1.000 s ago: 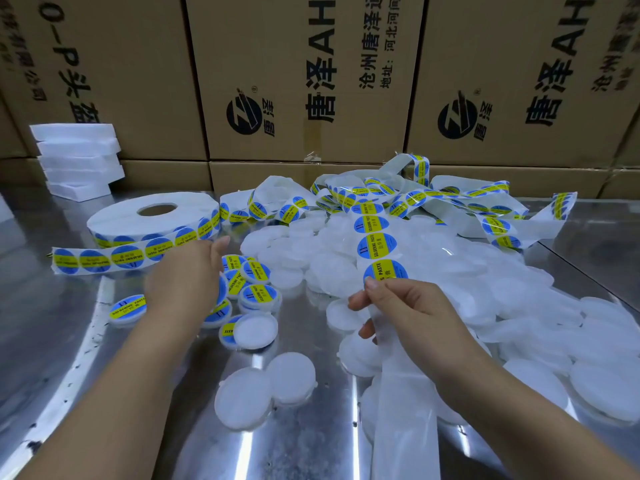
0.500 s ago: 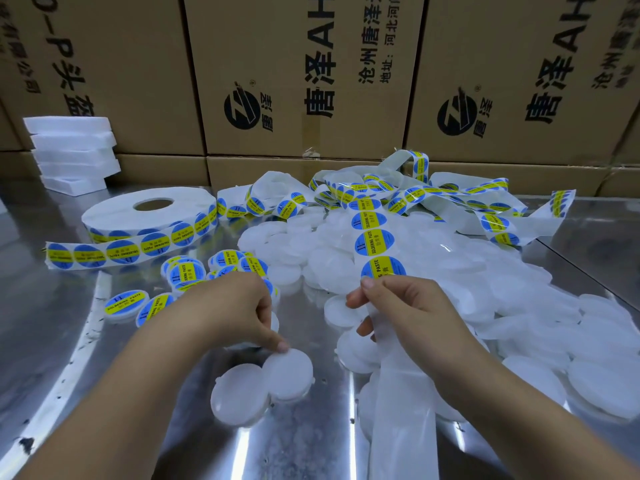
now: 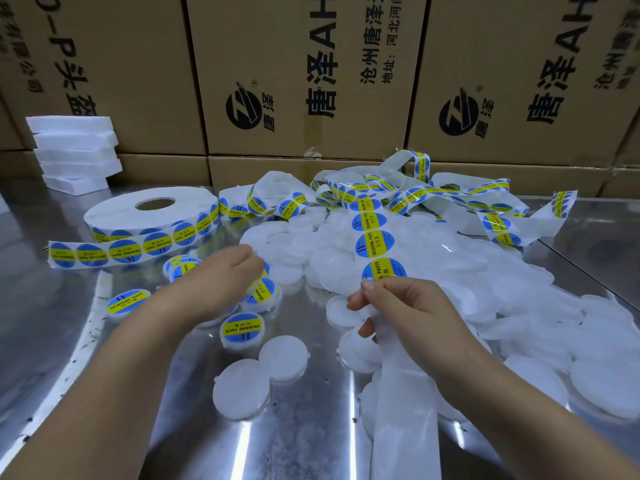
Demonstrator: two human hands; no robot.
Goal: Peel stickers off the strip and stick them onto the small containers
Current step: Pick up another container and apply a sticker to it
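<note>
My right hand [image 3: 408,310] pinches the sticker strip [image 3: 372,244] just below a blue-and-yellow sticker [image 3: 383,270]. The bare backing [image 3: 398,410] hangs from that hand toward me. My left hand [image 3: 214,285] hovers with loosely bent fingers over a cluster of labelled containers [image 3: 128,301]; nothing shows in its fingers. One labelled container [image 3: 242,329] lies just in front of it. Two unlabelled white containers [image 3: 242,388] sit nearer to me. A large heap of unlabelled containers [image 3: 450,271] spreads behind and to the right of my right hand.
A sticker roll [image 3: 149,213] lies at the back left with a loose strip end [image 3: 97,252] trailing left. Tangled strip [image 3: 485,209] covers the heap's far side. White foam blocks [image 3: 74,150] are stacked far left. Cardboard boxes [image 3: 311,64] wall the metal table [image 3: 294,427].
My left hand came down onto a container near me, then lifted away toward the back; a labelled container now lies where it pressed. My right hand has stayed on the strip.
</note>
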